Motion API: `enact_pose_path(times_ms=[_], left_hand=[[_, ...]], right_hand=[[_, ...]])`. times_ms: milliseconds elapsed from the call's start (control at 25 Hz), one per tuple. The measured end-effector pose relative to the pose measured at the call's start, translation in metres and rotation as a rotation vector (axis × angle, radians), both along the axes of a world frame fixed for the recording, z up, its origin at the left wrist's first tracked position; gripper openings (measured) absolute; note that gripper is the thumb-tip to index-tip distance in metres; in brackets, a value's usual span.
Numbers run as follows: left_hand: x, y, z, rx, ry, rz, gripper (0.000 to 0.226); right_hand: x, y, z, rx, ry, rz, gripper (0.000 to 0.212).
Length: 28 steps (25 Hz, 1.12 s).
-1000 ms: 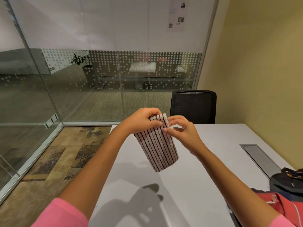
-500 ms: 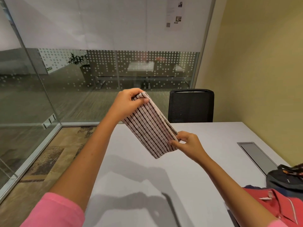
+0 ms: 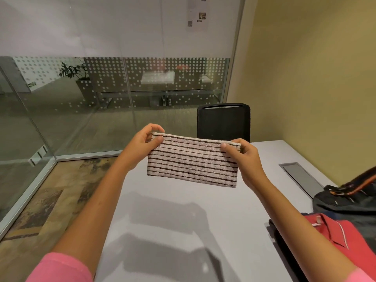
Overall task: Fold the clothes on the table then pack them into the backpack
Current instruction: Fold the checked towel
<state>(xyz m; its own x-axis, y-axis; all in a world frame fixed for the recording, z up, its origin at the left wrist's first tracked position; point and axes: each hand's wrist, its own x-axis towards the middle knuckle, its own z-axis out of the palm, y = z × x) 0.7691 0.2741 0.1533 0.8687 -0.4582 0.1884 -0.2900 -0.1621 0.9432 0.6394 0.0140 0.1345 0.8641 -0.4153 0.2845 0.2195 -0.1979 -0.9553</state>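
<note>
Where the frame's lower corners begin, two pink sleeves (image 3: 61, 268) give way to bare forearms that reach up and inward toward the centre of the frame, over the grey tabletop (image 3: 179, 231). At lower right a red polo shirt (image 3: 341, 235) lies on the tabletop, its collar showing, touching a dark backpack (image 3: 350, 200) with orange trim just above it at the right edge. Higher up, in mid-frame, the left hand (image 3: 140, 145) pinches the upper left corner of a folded striped cloth (image 3: 193, 161) between thumb and curled fingers, and the right hand (image 3: 242, 157) pinches the upper right corner the same way. Held clear above the tabletop, the cloth hangs as a wide flat rectangle, its stripes running horizontally. Beyond it a black chair (image 3: 223, 123) stands at the tabletop's far edge, before a glass wall (image 3: 101, 94).
</note>
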Motion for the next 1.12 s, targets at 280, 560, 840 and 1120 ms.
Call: enact_pose_path(times_ms=[280,560,840,1120], left_hand=[[0.0,-0.006,-0.014,0.239,0.038,-0.201,0.018],[-0.017,-0.037,-0.029,0.086,0.021,-0.224,0.012],[-0.054,-0.094,-0.084,0.235,-0.307,0.071,0.03],[-0.095,-0.186,-0.148,0.184,0.034,-0.055,0.026]], right_hand=[[-0.02,-0.032,0.003,-0.029,0.201,-0.008,0.014],[-0.04,-0.046,-0.015,0.091,0.28,0.084,0.055],[-0.084,-0.05,-0.058,0.222,0.364,-0.091,0.009],[-0.141,-0.082,-0.125,-0.03,0.311,-0.522,0.006]])
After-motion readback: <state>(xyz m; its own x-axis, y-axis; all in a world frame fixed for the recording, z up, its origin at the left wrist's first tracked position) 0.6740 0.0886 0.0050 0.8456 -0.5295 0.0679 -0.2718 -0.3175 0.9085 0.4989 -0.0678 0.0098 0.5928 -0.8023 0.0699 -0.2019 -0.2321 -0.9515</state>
